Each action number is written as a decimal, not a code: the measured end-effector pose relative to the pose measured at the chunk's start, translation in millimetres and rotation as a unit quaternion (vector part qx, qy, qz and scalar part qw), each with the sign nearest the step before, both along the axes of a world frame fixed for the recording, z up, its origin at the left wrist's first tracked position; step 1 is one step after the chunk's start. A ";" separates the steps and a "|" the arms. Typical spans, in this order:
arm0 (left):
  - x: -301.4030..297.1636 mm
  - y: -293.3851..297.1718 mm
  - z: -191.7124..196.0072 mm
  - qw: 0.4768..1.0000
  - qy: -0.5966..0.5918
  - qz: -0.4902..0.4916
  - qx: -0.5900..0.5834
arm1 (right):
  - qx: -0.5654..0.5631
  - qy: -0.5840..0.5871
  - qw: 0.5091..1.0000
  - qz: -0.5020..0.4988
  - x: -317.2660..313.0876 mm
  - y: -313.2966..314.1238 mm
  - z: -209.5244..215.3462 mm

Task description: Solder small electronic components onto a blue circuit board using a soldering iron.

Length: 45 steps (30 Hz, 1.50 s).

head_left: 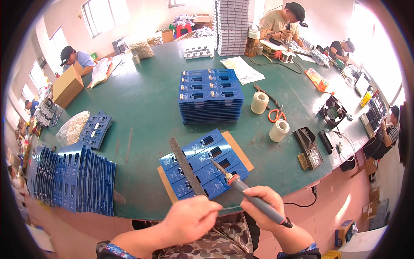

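My right hand is wrapped round the grey handle of a soldering iron. The iron's tip points up and left over a blue circuit board panel with several rectangular cutouts. Across that panel, at a slant, lies a dark, flat metal strip. Its near end meets the fingers of my left hand, which is closed, thumb and forefinger pressed together. Part of the grip is hidden by the hand itself. Under the panel a brown board shows at both sides.
Behind the panel rises a stack of blue panels; upright panels stand at left. To the right are two tape rolls, orange-handled scissors, a dark parts box and a fan. People work around the green table.
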State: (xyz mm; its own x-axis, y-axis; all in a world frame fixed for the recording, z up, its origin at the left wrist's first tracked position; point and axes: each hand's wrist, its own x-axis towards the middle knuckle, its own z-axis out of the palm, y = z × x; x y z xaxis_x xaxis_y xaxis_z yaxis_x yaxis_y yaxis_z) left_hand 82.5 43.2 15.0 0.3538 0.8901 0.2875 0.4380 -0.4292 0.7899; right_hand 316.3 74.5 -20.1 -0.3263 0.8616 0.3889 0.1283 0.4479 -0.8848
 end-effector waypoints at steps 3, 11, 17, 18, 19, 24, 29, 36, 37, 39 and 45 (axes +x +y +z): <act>-21.1 14.7 7.6 0.995 0.045 0.087 0.004 | -0.024 0.063 0.997 0.043 21.2 9.6 5.9; -31.7 28.7 -3.8 0.991 0.096 0.088 0.012 | -0.060 -0.030 0.997 0.041 45.7 19.1 4.7; -35.0 30.4 -0.5 0.986 0.143 0.086 0.008 | -0.031 -0.026 0.998 0.040 39.3 23.6 4.9; -34.5 32.1 -1.0 0.986 0.145 0.083 0.007 | -0.034 -0.014 0.999 0.036 38.8 23.9 3.3; -34.1 33.3 -1.8 0.986 0.148 0.080 0.005 | -0.035 -0.015 0.999 0.035 38.4 24.0 2.9; -33.1 35.7 -5.9 0.986 0.150 0.071 0.015 | -0.032 -0.051 0.997 0.055 38.4 27.2 8.1; -31.9 36.3 -6.5 0.985 0.156 0.070 0.005 | -0.031 -0.049 0.997 0.060 37.6 28.5 8.5; -27.9 36.7 -5.1 0.985 0.159 0.059 -0.004 | -0.029 -0.026 0.998 0.050 36.7 26.2 10.6; -27.6 36.9 -5.4 0.985 0.161 0.059 -0.008 | -0.029 -0.026 0.998 0.049 36.6 26.0 11.2; -26.9 37.6 -6.2 0.985 0.162 0.057 -0.012 | -0.017 -0.039 0.998 0.048 36.7 25.8 12.5; -22.9 37.4 -7.8 0.987 0.155 0.052 -0.004 | -0.007 -0.050 0.997 0.054 39.9 24.9 10.8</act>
